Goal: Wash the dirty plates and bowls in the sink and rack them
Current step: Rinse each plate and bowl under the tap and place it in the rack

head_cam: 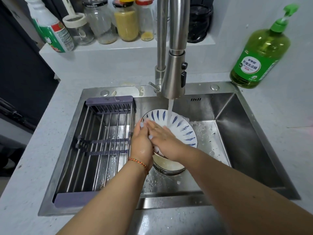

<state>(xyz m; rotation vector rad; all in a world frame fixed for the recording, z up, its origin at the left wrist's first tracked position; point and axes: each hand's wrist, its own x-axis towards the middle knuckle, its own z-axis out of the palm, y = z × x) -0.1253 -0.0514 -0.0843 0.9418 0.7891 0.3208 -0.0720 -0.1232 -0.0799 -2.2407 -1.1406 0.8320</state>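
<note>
The scene is evenly and softly lit; glare is seen on the sink (237,133), and edges are bent by wide-angle distortion.

Head camera looks steeply down (close) onto sink (237,133).

Both forearms are bare — no sleeves reach into view. On the left wrist sits a thin braided bracelet (137,162) of red, orange and darker threads. The fingernails (150,137) carry a pale, light-coloured polish — the hands look wet.
</note>
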